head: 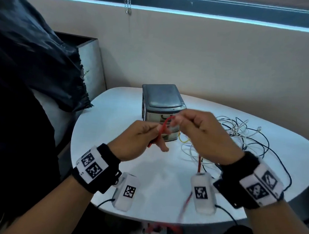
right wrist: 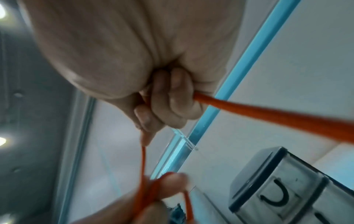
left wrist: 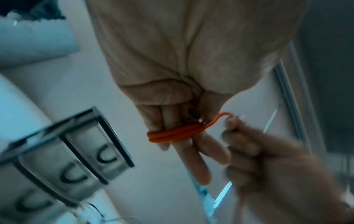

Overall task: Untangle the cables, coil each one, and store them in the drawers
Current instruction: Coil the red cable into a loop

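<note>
Hands (head: 168, 135) before drawer unit (head: 162, 98), cable tangle (head: 242, 134)

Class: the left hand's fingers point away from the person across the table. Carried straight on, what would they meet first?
Probably the drawer unit, which stands just beyond the left hand holding the red cable; the gap's depth is unclear.

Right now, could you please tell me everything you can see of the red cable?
The red cable is thin, orange-red and flexible. A few turns are wound round the outstretched fingers of the left hand, held above the table. The right hand pinches the next stretch beside it. The rest hangs blurred past the table's near edge.
</note>
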`<state>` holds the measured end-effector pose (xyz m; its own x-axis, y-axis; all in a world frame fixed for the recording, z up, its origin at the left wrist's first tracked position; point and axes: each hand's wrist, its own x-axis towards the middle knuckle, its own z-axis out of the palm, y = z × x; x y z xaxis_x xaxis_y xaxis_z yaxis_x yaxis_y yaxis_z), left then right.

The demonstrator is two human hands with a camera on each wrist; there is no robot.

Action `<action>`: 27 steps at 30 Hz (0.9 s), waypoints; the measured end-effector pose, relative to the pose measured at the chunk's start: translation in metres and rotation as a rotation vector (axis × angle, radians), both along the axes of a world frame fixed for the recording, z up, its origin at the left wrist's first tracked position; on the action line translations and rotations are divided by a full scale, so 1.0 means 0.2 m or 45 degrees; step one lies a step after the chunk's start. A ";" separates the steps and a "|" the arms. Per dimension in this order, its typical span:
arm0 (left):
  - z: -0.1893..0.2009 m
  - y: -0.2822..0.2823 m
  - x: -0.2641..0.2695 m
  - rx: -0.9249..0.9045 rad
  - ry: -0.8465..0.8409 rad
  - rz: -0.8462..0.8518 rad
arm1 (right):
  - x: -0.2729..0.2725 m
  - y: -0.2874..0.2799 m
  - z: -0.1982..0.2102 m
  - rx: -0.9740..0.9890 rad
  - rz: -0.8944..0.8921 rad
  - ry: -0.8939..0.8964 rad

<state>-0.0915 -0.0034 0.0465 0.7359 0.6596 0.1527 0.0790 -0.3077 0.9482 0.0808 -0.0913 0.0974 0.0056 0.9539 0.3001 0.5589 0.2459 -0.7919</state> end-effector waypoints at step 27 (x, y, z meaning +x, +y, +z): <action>0.10 -0.08 -0.13 -0.143 -0.089 -0.193 | 0.02 0.03 0.00 0.199 -0.208 0.052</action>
